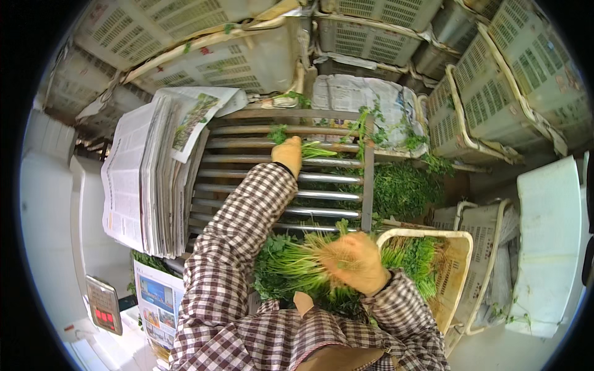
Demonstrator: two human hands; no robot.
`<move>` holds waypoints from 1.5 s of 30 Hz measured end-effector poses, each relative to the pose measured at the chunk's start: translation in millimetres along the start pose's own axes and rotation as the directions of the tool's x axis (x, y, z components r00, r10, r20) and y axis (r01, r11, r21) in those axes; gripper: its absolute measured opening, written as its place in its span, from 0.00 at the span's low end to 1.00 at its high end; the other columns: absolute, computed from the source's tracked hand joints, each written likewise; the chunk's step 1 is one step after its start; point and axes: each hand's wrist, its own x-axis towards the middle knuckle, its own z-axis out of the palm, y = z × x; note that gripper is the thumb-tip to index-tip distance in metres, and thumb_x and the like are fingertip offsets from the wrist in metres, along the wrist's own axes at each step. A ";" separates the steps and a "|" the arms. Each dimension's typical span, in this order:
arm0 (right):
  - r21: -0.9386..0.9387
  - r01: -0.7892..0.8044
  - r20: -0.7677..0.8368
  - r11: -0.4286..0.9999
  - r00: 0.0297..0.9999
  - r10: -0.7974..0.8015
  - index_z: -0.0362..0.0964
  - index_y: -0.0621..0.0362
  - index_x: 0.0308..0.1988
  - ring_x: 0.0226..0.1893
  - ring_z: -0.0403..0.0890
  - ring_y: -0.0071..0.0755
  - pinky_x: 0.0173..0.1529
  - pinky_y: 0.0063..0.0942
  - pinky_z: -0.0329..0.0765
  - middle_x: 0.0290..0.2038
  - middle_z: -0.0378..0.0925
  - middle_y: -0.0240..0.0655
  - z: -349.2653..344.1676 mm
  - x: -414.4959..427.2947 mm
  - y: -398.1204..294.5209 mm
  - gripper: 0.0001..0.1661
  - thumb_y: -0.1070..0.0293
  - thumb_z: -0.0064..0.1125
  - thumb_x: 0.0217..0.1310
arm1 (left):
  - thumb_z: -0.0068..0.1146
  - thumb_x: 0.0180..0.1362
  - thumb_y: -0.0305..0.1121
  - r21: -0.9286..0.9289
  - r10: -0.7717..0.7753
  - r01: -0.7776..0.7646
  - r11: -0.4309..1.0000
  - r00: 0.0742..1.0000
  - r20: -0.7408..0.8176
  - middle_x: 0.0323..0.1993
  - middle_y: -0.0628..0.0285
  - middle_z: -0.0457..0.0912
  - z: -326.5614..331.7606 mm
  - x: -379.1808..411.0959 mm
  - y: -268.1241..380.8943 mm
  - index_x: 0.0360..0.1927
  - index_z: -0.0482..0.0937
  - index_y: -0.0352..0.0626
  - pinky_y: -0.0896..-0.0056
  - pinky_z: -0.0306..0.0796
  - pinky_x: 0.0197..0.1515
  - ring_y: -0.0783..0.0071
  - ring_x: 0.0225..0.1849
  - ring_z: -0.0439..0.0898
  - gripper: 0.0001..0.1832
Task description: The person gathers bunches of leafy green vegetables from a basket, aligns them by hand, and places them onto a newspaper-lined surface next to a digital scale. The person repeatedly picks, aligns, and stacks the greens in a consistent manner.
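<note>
My left hand [287,154] is closed around a small bunch of leafy green herbs that look like coriander [318,150], above the metal bars of a slatted rack [329,195]. Leaves stick out on the left of the fist and cut-looking stems on the right. Close to my body, my right hand [357,264] is blurred and appears to grip the pale root ends of a larger heap of the greens [292,259]. Its fingertips are partly hidden by roots. That heap's leaves point left.
A thick stack of newspapers [134,176] stands on the rack's left. Right of my right hand is a plastic crate [457,259] of rooted greens. More greens [403,190] lie beyond the rack. Stacked crates [232,60] line the back. A digital scale display [104,306] is lower left.
</note>
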 end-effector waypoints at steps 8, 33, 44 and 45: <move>0.471 -0.208 -0.698 0.857 0.506 0.506 0.77 0.62 0.50 0.43 0.83 0.33 0.48 0.32 0.84 0.41 0.84 0.41 -166.7 -66.8 38.4 0.17 0.68 0.65 0.64 | 0.61 0.64 0.39 -0.987 0.131 0.138 0.082 0.980 0.148 0.64 0.45 0.72 -106.5 44.8 -3.7 0.69 0.65 0.40 0.62 0.75 0.55 0.59 0.56 0.80 0.32; -0.510 0.365 -0.293 0.779 0.777 -0.557 0.78 0.50 0.36 0.26 0.81 0.35 0.31 0.35 0.76 0.24 0.77 0.29 29.8 69.5 13.9 0.10 0.62 0.66 0.51 | 0.49 0.73 0.42 -0.545 0.554 0.374 -0.750 0.807 -0.208 0.65 0.54 0.72 -65.0 -146.6 52.0 0.68 0.67 0.39 0.67 0.71 0.66 0.64 0.63 0.74 0.25; -0.294 0.255 0.173 0.921 0.962 -0.211 0.77 0.48 0.42 0.49 0.78 0.40 0.55 0.44 0.70 0.44 0.80 0.29 139.6 23.8 35.2 0.18 0.61 0.65 0.48 | 0.44 0.72 0.55 -0.294 0.511 0.641 -0.709 0.754 0.412 0.70 0.63 0.67 -53.4 -297.8 -3.5 0.73 0.60 0.46 0.66 0.63 0.71 0.68 0.71 0.65 0.33; -0.301 0.256 0.141 0.919 0.965 -0.223 0.77 0.50 0.43 0.49 0.77 0.42 0.56 0.45 0.70 0.45 0.79 0.30 142.9 20.9 37.0 0.19 0.62 0.65 0.47 | 0.46 0.69 0.60 -0.267 0.474 0.630 -0.729 0.746 0.468 0.70 0.62 0.68 -65.3 -292.9 -4.2 0.71 0.65 0.46 0.63 0.59 0.73 0.69 0.71 0.64 0.36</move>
